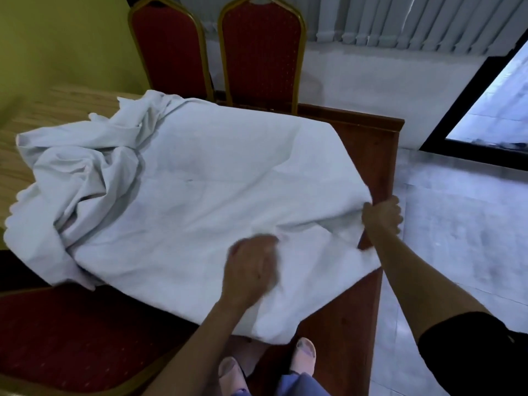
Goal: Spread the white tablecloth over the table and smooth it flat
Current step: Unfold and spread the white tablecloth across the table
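white tablecloth (217, 178) lies over the near right part of the table (368, 144). middle mostly flat, far-left portion bunched in deep folds. a strip of dark wood shows bare along the right edge, and pale tabletop shows to the left beyond the cloth.

right hand (383, 217): fingers clenched round the cloth's right edge, at the table's right side. a ridge of fabric runs from that grip toward the left hand (251, 264).

left hand: on the cloth near the front edge, blurred. fingers look curled, but cannot tell whether they pinch fabric or only press on it.

step in hand, as judged: drawing the cloth rightward to cover the bare strip.

to do it well:
- pull low and level, along the tabletop, not upward, so the flat middle does not lift.
- keep the left hand light or lifted; a pressing palm likely pins the cloth and deepens the ridge.
- pull evenly until the overhang matches the front.
- then work the bunched side open toward the two red chairs (217, 52) and the left end, sweeping from the centre outward.
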